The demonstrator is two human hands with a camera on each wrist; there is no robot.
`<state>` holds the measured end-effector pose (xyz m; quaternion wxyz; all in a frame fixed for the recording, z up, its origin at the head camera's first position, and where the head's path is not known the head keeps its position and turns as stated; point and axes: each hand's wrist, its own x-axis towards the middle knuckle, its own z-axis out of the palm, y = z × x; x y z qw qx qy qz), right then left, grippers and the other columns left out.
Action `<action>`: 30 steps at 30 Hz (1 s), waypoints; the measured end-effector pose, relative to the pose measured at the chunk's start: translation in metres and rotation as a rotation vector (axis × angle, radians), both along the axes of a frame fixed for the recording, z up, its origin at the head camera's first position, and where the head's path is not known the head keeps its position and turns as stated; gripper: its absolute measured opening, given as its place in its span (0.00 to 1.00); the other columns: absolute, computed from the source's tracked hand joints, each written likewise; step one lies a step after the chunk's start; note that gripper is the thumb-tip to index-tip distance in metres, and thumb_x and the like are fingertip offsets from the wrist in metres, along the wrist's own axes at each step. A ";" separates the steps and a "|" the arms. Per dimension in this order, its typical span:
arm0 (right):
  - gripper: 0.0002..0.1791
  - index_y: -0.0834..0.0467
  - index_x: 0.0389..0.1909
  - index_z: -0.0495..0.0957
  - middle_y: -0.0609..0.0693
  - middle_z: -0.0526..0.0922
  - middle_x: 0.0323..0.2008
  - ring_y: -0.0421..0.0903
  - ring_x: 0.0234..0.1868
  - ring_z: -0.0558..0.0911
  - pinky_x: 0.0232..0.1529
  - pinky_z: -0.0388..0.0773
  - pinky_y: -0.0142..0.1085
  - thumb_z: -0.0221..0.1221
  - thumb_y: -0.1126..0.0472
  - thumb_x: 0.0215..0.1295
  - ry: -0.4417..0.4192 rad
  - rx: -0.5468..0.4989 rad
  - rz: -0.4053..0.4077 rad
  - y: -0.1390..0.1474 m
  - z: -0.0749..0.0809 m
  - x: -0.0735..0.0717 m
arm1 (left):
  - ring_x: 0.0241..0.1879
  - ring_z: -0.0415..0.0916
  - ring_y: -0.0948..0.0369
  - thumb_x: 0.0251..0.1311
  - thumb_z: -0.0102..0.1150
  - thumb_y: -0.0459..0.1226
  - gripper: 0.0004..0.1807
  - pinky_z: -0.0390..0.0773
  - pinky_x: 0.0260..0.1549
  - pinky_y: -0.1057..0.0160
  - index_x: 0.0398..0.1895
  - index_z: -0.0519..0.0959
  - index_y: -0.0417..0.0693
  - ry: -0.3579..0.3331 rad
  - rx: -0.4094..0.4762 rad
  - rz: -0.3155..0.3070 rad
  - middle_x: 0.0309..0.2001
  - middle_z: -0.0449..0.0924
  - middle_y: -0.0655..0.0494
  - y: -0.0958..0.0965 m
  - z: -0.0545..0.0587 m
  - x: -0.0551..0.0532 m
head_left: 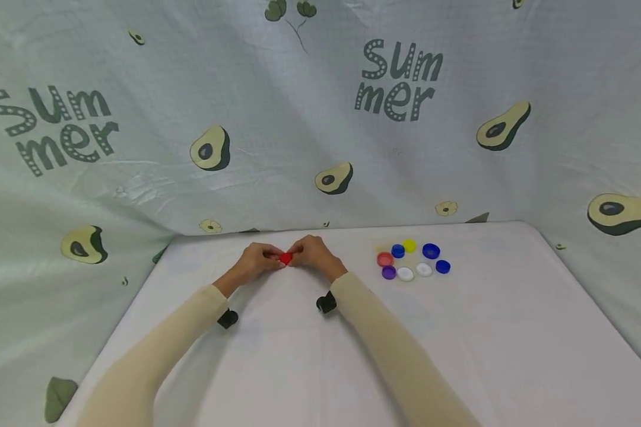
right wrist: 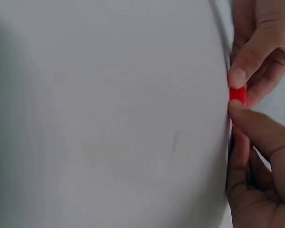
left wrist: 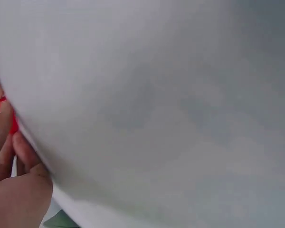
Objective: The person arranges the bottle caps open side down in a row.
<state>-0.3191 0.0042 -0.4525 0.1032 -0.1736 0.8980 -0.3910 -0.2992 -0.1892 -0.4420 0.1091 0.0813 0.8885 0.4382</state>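
A small red plastic cap (head_left: 285, 258) is between the fingertips of both hands, toward the back left of the white table. My left hand (head_left: 257, 259) pinches its left side, and my right hand (head_left: 314, 255) pinches the opposite side. In the right wrist view, thumbs and fingers cover most of the red cap (right wrist: 238, 93), so its full shape is hidden. Only a sliver of the red cap (left wrist: 14, 124) shows at the left edge of the left wrist view, behind the fingers.
Right of the hands lies a loose group of bottle caps: a yellow cap (head_left: 409, 245), a pinkish-red cap (head_left: 385, 259), a purple cap (head_left: 389, 272), white caps (head_left: 424, 270) and several blue caps (head_left: 431, 251). A printed cloth (head_left: 278, 118) hangs behind the white table (head_left: 513, 332).
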 end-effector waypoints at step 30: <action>0.16 0.63 0.55 0.84 0.54 0.87 0.48 0.51 0.48 0.84 0.48 0.85 0.43 0.65 0.67 0.67 0.309 0.316 0.082 0.240 0.038 0.121 | 0.55 0.80 0.48 0.69 0.58 0.27 0.14 0.80 0.57 0.53 0.55 0.81 0.36 0.224 0.086 -0.282 0.56 0.81 0.40 0.103 0.034 0.075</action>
